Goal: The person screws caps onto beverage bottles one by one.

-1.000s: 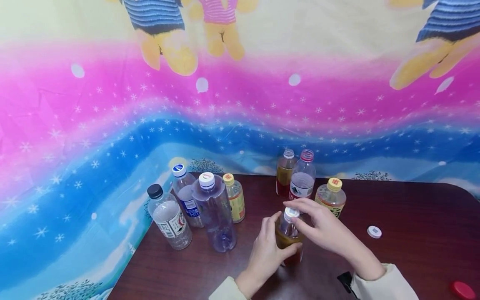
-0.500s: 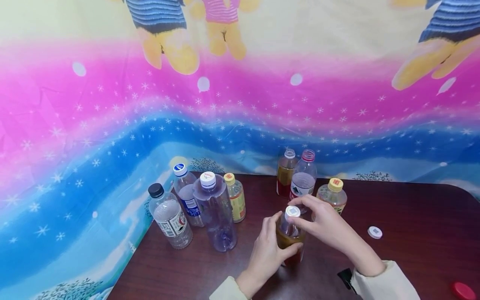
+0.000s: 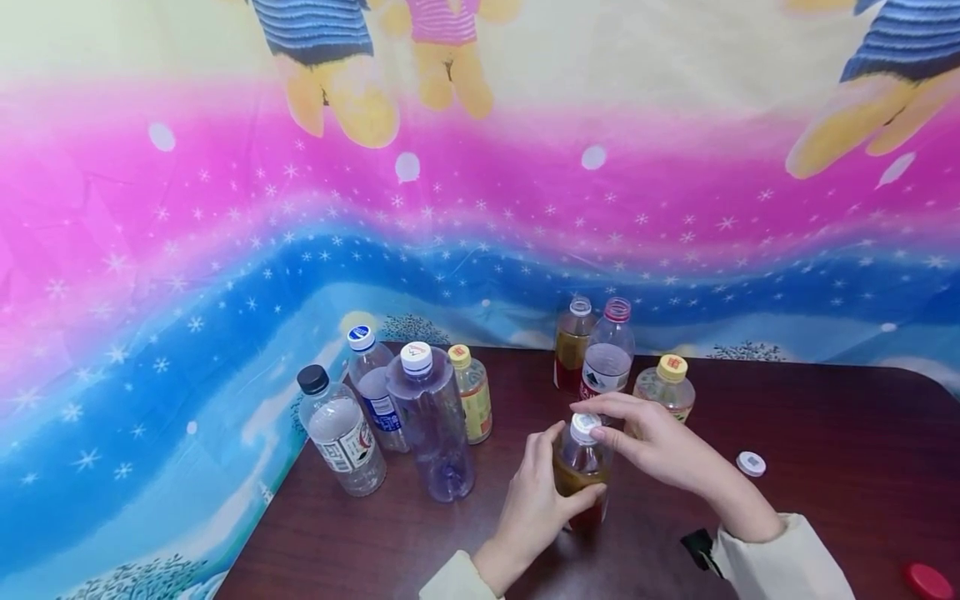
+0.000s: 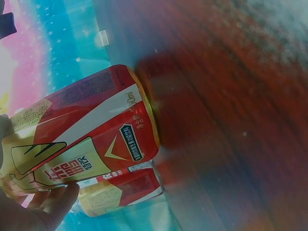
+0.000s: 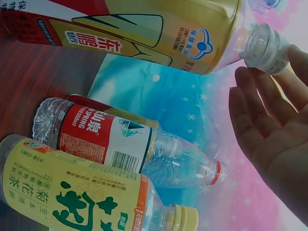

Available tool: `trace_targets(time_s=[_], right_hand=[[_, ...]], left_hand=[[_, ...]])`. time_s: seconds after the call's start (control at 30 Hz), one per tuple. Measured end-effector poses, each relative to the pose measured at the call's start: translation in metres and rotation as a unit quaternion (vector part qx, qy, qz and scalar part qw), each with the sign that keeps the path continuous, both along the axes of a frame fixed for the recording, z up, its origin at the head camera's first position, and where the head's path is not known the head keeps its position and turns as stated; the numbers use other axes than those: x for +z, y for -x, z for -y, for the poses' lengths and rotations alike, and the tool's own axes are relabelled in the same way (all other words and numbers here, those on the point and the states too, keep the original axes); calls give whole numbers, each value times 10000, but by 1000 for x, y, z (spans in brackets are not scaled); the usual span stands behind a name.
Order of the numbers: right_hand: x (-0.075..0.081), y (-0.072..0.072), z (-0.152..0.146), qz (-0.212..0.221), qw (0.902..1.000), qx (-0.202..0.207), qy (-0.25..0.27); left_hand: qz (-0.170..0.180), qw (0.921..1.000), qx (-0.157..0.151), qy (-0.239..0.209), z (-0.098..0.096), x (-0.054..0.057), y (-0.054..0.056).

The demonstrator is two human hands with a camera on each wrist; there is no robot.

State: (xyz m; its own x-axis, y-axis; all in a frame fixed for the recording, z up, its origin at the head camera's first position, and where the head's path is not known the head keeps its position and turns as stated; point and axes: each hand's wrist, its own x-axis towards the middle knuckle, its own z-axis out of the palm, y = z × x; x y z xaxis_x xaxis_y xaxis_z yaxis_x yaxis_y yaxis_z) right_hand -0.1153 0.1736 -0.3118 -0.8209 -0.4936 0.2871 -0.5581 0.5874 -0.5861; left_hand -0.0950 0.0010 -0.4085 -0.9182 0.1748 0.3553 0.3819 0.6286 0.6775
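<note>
A gold-and-red labelled drink bottle [image 3: 579, 477] stands upright on the dark wooden table, its label filling much of the left wrist view. Around its body, the left hand [image 3: 534, 504] grips with thumb and fingers on opposite sides. The right hand [image 3: 663, 442] comes over from the right and holds the white cap [image 5: 270, 48] between thumb and fingers. That cap sits on the bottle's neck in the right wrist view. Just behind are a red-ringed water bottle [image 3: 606, 364], an uncapped gold-and-red bottle [image 3: 569, 354] and a yellow-capped tea bottle [image 3: 667, 392].
On the left stand a black-capped bottle [image 3: 341, 442], a blue-capped bottle [image 3: 372, 392], a large purple-tinted bottle [image 3: 431, 433] and a small yellow-capped bottle [image 3: 472, 400]. A loose white cap [image 3: 751, 463] and a red cap [image 3: 927, 580] lie right. A printed cloth [image 3: 480, 208] hangs behind.
The right hand's fingers have shifted round the white cap, curling in and then extending again, and its wrist has moved slightly right. The left hand and bottle stay in place.
</note>
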Motion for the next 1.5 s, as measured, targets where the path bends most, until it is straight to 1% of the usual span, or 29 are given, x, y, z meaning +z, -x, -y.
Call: trace_targets(time_s=[0.07, 0.23, 0.43, 0.57, 0.73, 1.0, 1.03, 1.1, 1.23, 1.3, 1.4, 1.5], right_hand=[[2, 1, 0, 60, 10000, -42, -9], [4, 2, 1, 213, 9995, -214, -54], [6, 3, 3, 201, 9991, -352, -99], [6, 2, 4, 114, 9988, -459, -130], [6, 0, 8, -110, 9973, -705, -200], [0, -1, 15, -250, 9931, -1145, -62], [-1, -1, 15, -259, 9932, -1138, -35], [-3, -2, 14, -265, 9949, -974, 5], [-4, -4, 10, -168, 9990, -415, -34], [-3, -5, 8, -189, 9996, -204, -87], [-3, -4, 7, -336, 9994, -36, -106], [-3, -2, 6, -430, 9990, -10, -87]], left_hand=[[38, 10000, -3, 0, 0, 0, 0], [0, 10000, 15, 14, -1, 1, 0], [30, 10000, 21, -2, 0, 1, -1], [-40, 10000, 40, 18, 0, 0, 0], [-131, 9999, 86, 41, -1, -2, 0], [-327, 9994, 98, 30, -1, -5, 2], [-324, 9994, 91, 27, -1, -5, 2], [-331, 9994, 84, 32, -1, -6, 2], [-370, 9993, 73, 56, -1, -5, 2], [-397, 9992, 66, 77, 0, -5, 2], [-384, 9992, 54, 95, -1, -5, 2], [-343, 9994, 55, 93, -1, -4, 2]])
